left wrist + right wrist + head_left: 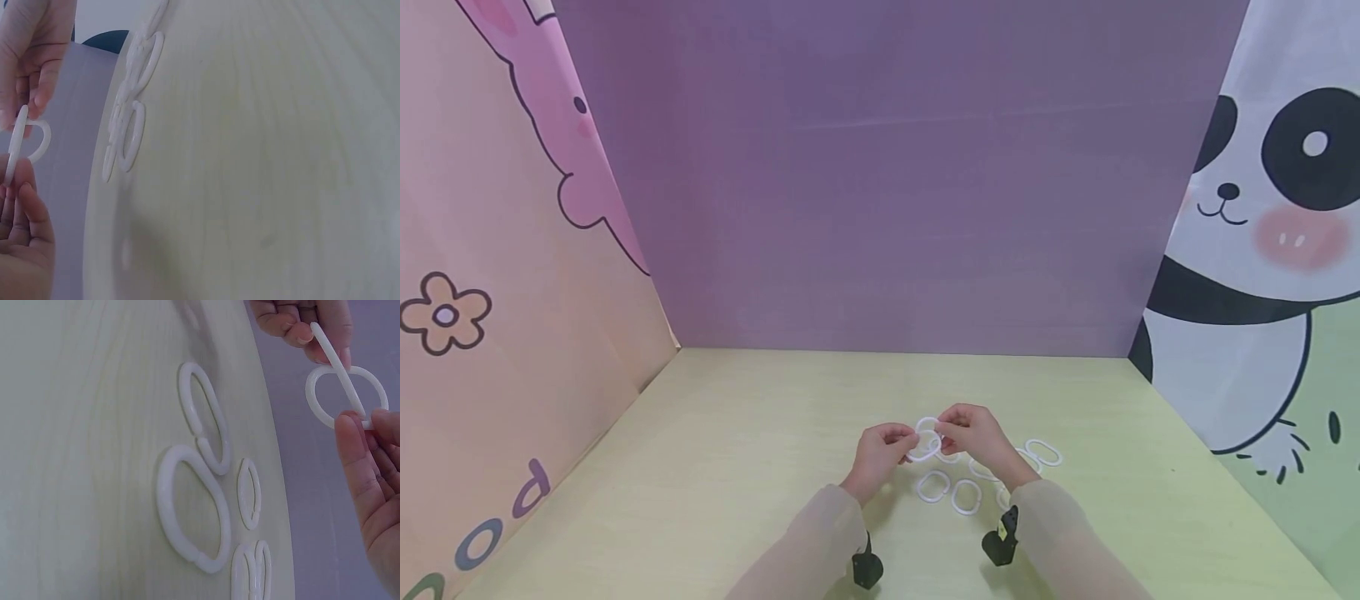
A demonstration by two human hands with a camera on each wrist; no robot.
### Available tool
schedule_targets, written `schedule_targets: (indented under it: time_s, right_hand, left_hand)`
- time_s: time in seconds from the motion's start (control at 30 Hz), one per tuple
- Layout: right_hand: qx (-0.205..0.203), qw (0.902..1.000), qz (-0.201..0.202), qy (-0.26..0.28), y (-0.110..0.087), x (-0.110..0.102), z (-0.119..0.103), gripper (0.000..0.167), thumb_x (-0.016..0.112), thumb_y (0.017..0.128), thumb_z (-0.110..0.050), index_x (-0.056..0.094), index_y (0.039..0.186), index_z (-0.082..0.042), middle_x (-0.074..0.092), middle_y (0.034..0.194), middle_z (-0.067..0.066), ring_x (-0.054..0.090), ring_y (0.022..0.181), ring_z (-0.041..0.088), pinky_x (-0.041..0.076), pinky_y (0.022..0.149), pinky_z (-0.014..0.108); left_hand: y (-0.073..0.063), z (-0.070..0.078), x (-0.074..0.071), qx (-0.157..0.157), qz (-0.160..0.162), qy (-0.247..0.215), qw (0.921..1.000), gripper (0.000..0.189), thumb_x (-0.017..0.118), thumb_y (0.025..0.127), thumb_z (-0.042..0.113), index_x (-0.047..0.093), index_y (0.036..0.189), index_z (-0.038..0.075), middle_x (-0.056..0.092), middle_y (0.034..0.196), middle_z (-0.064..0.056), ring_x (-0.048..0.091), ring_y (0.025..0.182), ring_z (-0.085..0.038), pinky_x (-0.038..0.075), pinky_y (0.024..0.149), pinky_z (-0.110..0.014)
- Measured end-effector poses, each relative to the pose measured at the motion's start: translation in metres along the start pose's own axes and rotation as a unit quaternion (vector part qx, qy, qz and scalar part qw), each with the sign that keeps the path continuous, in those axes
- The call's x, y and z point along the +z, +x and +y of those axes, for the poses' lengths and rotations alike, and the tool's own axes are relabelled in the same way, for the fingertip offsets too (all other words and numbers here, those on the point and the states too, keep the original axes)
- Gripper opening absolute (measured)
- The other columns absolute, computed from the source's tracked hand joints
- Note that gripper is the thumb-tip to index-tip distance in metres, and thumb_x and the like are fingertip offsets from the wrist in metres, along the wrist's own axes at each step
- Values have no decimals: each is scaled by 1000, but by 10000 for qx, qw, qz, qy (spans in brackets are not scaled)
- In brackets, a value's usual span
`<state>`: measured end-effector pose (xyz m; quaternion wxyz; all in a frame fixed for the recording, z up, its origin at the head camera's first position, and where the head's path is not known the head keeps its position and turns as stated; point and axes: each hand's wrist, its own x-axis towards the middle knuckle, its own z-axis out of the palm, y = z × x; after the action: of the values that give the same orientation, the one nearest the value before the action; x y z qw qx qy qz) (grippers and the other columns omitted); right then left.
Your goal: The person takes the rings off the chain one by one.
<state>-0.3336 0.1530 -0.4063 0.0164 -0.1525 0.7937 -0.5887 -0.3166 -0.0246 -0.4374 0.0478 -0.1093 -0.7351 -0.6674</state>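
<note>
In the head view my left hand (pixel 878 460) pinches a white plastic ring (pixel 338 367) between thumb and fingers. My right hand (pixel 976 433) faces it and pinches a second white ring (pixel 310 394) by its edge. Both rings are up off the table and cross each other in the right wrist view; whether they are linked I cannot tell. On the table just below the hands lie several more rings, among them a split ring (pixel 165 500) whose ends meet at a small seam. The right forearm partly covers some of them in the head view.
A pale wood-grain table (pixel 737 467) extends around the hands. Behind it stands a purple panel (pixel 887 208), with a pink printed wall (pixel 535 292) on the left and a panda-printed wall (pixel 1232 367) on the right. Black wrist cameras (pixel 867 570) hang below the sleeves.
</note>
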Motion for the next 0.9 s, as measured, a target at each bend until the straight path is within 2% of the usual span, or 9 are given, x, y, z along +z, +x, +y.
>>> schedule_targets:
  time_s: [0.1, 0.3, 0.43, 0.7, 0.9]
  right_hand:
    - [68, 10000, 36, 25, 0, 1, 0, 10, 59, 88, -1, 59, 91, 8, 61, 81, 25, 62, 62, 20, 54, 65, 42]
    - [269, 9994, 210, 71, 1, 2, -1, 8, 60, 86, 0, 60, 88, 8, 63, 75, 17, 62, 61, 20, 54, 64, 40]
    - [323, 9990, 317, 22, 1, -1, -3, 9, 60, 86, -1, 60, 88, 8, 62, 73, 9, 63, 64, 24, 54, 65, 39]
    - [379, 9986, 375, 45, -4, -16, -6, 12, 59, 87, -1, 59, 90, 11, 63, 77, 13, 63, 63, 20, 54, 62, 34]
    - [291, 9987, 410, -25, -9, -31, -10, 15, 56, 88, -1, 57, 93, 13, 63, 77, 10, 63, 64, 20, 54, 63, 34]
  left_hand:
    - [0, 1, -1, 104, 24, 94, 9999, 13, 67, 85, 14, 67, 86, 1, 63, 73, -1, 57, 62, -10, 49, 58, -24]
    - [3, -1, 1, -156, 174, 238, 9994, 10, 68, 84, 11, 67, 85, 1, 63, 73, -2, 56, 63, -10, 49, 61, -25]
    - [1, 1, 3, -36, 209, 297, 9993, 11, 69, 83, 11, 66, 84, 1, 63, 72, -2, 56, 62, -10, 48, 60, -25]
    - [0, 6, 3, -6, 278, 293, 9992, 12, 69, 83, 14, 67, 87, 2, 64, 76, -3, 56, 64, -10, 48, 60, -24]
    - [-1, 3, 1, -35, 273, 301, 9992, 12, 69, 83, 14, 67, 88, 4, 65, 76, -1, 56, 62, -11, 49, 59, -26]
